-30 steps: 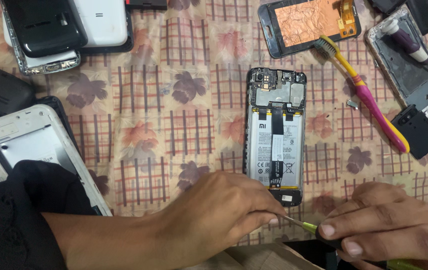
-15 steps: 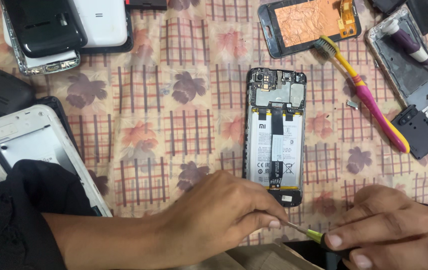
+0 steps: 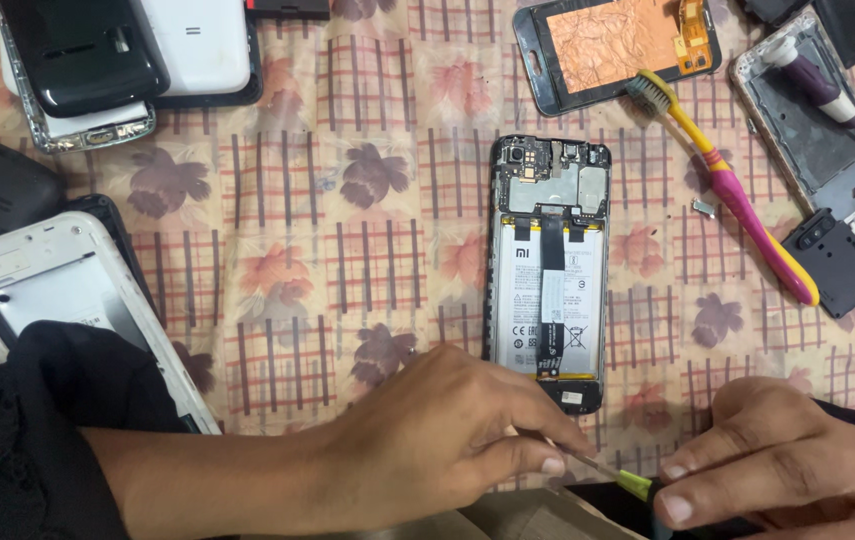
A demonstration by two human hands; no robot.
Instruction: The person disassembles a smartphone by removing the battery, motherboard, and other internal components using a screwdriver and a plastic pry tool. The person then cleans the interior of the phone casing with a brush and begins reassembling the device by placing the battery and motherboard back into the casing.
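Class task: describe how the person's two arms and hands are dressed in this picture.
Both hands are bare, with no gloves, rings or watch visible. The left hand comes from a black sleeve pushed back up the forearm. The right hand shows a dark cuff at its wrist.

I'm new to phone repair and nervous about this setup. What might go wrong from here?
The screwdriver, pinched between the left hand and right hand, points near the opened phone; a slip might gouge its exposed battery. The small loose metal part beside the toothbrush could easily vanish on the patterned cloth.
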